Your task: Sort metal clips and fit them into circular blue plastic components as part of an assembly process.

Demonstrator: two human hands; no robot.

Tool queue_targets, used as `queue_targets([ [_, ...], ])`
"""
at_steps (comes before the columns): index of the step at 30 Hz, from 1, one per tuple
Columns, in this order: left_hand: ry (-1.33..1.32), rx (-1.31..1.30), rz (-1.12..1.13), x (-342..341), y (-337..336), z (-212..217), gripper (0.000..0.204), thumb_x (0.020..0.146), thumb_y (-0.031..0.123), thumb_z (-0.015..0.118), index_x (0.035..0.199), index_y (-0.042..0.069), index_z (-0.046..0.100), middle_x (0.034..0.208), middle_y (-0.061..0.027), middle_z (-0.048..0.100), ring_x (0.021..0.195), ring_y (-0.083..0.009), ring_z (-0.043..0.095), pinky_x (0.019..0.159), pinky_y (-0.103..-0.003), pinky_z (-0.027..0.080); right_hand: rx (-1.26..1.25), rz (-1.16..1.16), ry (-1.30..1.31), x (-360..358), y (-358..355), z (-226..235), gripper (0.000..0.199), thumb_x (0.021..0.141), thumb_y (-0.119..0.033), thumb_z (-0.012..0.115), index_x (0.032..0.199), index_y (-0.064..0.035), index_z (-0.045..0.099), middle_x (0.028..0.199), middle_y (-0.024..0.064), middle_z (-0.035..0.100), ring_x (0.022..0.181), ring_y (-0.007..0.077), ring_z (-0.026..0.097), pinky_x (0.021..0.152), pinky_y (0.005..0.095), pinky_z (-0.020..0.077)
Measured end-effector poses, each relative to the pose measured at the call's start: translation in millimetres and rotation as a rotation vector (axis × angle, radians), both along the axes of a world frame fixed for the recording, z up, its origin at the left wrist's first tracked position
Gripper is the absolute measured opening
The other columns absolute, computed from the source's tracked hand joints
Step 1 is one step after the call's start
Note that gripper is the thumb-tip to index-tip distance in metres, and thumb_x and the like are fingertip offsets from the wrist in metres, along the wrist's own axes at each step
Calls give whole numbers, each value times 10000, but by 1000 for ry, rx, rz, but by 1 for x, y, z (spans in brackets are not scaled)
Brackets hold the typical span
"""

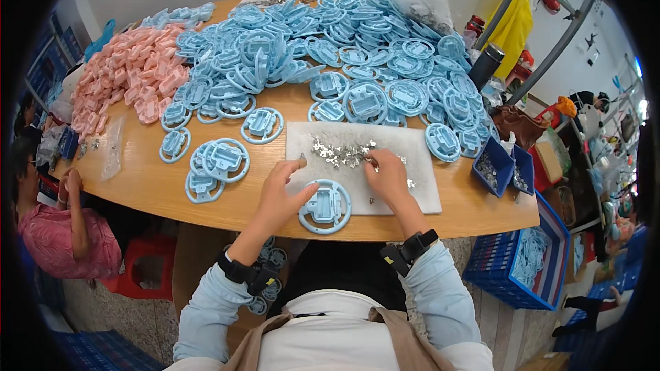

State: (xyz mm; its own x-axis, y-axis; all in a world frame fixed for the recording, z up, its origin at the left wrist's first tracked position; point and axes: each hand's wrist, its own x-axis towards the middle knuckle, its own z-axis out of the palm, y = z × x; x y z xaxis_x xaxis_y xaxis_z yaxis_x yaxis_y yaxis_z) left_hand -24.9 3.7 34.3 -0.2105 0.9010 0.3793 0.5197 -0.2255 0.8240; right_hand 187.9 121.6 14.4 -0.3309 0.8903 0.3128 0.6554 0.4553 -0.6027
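A light-blue plastic ring-shaped part (324, 206), with a box-like recess in its middle, lies at the table's front edge, overlapping the corner of a white foam pad (419, 196). Beside it is my left hand (280, 191), thumb and index finger spread apart. A tiny greyish piece shows at the index fingertip; whether it is held is unclear. On the pad lies a loose heap of small silvery metal clips (340, 153). My right hand (388, 175) reaches the heap's right side with fingertips pinched together, hiding what is between them.
A large pile of blue parts (261, 48) covers the back, with pink parts (130, 72) at far left. Several blue parts (218, 161) lie stacked left of my hands. Dark-blue bins (493, 167) of small metal pieces stand at right. Co-workers sit opposite and at left.
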Motion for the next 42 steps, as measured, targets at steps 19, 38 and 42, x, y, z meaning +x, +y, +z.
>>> queue_targets([
  [19,-152,45,91,4,-32,-36,87,771,76,674,825,13,647,806,-121,636,730,-252,616,636,-340,493,8,256,-365,-42,67,12,154,696,-192,624,783,-75,673,855,192,614,858,367,588,764,449,470],
  [38,-21,89,-2,16,-33,-25,93,798,81,644,858,11,632,831,-123,616,768,-242,607,680,-328,489,81,174,-54,-8,56,-6,186,785,-151,640,723,14,582,613,157,564,549,267,525,551,362,422],
  [42,-22,78,22,11,-33,-21,116,774,28,664,883,-6,644,880,-125,646,784,-234,629,688,-318,498,-60,113,139,0,44,19,155,776,-123,657,748,17,597,622,160,577,545,241,541,548,352,427],
])
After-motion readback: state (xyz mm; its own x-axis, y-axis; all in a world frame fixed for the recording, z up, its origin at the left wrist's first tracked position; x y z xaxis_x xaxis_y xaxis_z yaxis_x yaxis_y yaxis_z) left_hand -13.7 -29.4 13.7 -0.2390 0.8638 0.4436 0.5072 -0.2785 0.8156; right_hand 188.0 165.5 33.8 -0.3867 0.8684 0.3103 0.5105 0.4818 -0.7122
